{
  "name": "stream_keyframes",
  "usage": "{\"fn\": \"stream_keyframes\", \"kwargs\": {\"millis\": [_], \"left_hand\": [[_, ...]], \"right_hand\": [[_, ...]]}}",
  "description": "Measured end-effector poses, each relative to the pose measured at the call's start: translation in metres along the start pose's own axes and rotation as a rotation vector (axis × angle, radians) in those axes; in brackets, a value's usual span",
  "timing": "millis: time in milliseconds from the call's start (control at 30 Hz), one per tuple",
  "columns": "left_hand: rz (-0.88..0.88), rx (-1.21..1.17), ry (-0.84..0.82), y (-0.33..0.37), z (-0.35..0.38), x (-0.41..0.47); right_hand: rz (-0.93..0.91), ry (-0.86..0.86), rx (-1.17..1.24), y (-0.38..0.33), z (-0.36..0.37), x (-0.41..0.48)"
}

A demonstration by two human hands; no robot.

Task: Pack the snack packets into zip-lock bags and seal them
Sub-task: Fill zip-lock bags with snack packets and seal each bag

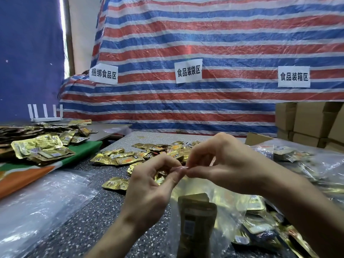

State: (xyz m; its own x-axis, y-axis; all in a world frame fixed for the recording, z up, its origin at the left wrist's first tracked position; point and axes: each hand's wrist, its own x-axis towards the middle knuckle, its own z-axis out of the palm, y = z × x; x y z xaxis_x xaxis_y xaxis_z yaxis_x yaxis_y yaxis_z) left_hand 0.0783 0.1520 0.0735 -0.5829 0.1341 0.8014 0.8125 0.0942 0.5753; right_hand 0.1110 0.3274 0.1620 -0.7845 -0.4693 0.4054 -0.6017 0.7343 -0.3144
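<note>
A clear zip-lock bag hangs in front of me with several gold snack packets standing inside it. My left hand and my right hand both pinch the bag's top strip, fingertips almost touching at the centre. Whether the strip is pressed closed I cannot tell. Loose gold snack packets lie scattered on the speckled table behind my hands.
Filled clear bags lie at the right, more by my right forearm. Empty clear plastic bags lie at the left. A heap of larger gold packets rests on a green and orange cloth. Cardboard boxes stand back right, a striped tarp behind.
</note>
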Motion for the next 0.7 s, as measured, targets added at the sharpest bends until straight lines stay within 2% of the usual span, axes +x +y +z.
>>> {"fn": "stream_keyframes", "kwargs": {"millis": [167, 300, 400, 500, 700], "left_hand": [[-0.024, -0.065, 0.042, -0.001, 0.003, -0.004], [-0.056, -0.106, -0.008, 0.0, 0.002, -0.006], [-0.04, -0.066, -0.058, 0.001, 0.001, -0.005], [0.001, -0.01, -0.041, 0.002, 0.002, -0.004], [-0.044, -0.013, 0.012, 0.001, 0.006, -0.006]], "right_hand": [[0.041, 0.002, 0.006, 0.002, -0.007, -0.008], [0.051, 0.021, 0.045, 0.005, -0.005, -0.013], [0.027, 0.002, 0.082, 0.005, -0.006, -0.013], [0.035, -0.013, 0.109, 0.005, -0.008, -0.016], [0.04, 0.012, -0.001, 0.012, -0.006, -0.02]]}}
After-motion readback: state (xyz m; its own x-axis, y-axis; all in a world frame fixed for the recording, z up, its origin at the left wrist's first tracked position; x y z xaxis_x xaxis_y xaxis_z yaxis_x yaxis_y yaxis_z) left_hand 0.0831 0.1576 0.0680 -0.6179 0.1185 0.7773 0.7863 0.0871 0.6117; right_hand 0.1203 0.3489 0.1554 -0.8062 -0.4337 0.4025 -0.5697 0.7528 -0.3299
